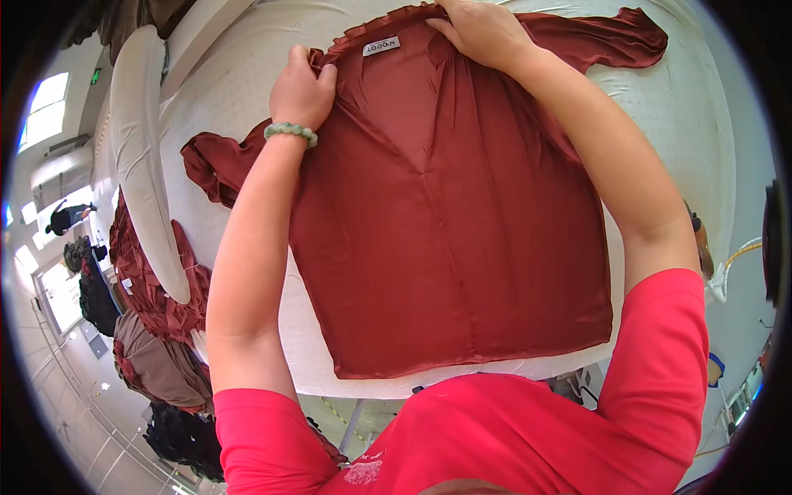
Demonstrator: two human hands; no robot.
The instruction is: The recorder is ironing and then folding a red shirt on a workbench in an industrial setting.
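A dark red satin blouse [462,264] lies spread on a white padded table [685,107], its V-shaped neckline at the far side and its hem toward me. My left hand [302,87], with a green bead bracelet [290,132] at the wrist, is closed on the blouse's left shoulder by the gathered collar. The fingers of my right hand [485,33] pinch the collar at the upper right. Between both hands a white label [381,46] shows inside the neck. One sleeve [216,165] is bunched at the left; the other sleeve [619,40] stretches out at the far right.
A long, narrow white padded board [148,165] stands along the table's left side. Beside it are heaped dark red garments [153,280], a brown one [157,355] and a black one [186,437]. A yellow hose [742,252] hangs at the right. Another person [69,217] is in the distance.
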